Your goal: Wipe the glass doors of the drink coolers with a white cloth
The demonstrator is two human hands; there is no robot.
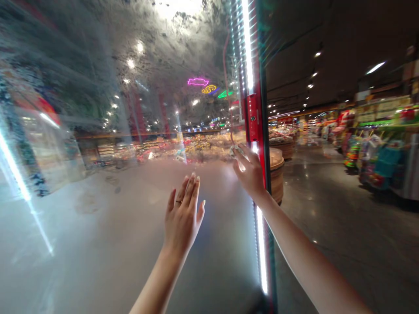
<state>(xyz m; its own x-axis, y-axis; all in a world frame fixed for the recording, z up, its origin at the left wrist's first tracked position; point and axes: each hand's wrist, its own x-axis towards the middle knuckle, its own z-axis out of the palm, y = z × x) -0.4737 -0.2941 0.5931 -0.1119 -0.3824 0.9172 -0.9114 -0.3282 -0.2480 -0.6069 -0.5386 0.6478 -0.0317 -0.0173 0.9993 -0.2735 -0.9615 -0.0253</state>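
A large smeared, cloudy glass pane (137,226) stands in front of me, with a red frame (253,117) along its right edge. My left hand (183,213) is open, its fingers stretched upward and close together, a dark ring on one finger. It lies at or just before the lower middle of the pane; whether it touches cannot be told. Up by the frame, my right hand (249,172) presses a crumpled pale cloth (236,151) on the glass under its fingertips. Most of the cloth is hidden by the fingers.
A bright light strip (262,248) runs down inside the frame. Beyond it stands a round wooden bin (276,174) on a shiny dark floor (314,226). Racks of colourful packaged goods (382,152) line the right. Neon signs (208,89) and lamps show in the pane.
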